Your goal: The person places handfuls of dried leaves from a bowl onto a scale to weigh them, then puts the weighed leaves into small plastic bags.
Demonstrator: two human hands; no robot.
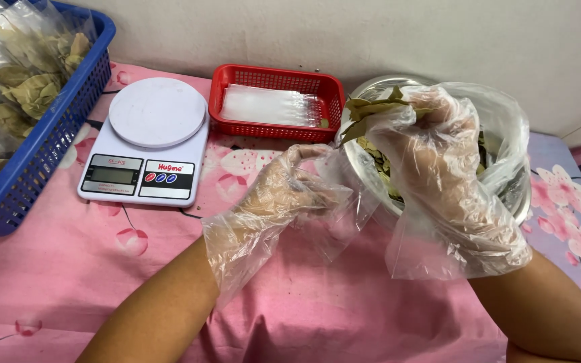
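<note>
Gloved right hand (pixel 438 161) raised, pinching dried bay leaves (pixel 371 107) above steel bowl (pixel 516 202), gloved left hand (pixel 284 195) curled, gripping small clear bag (pixel 344 208) alongside

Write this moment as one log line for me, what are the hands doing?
left hand: holds small clear bag | right hand: grips dried leaves over metal bowl | scale: bare

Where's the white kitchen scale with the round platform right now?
In the head view, the white kitchen scale sits on the pink floral cloth, left of centre, between the blue plastic basket of bagged leaves and the red plastic basket.
</note>
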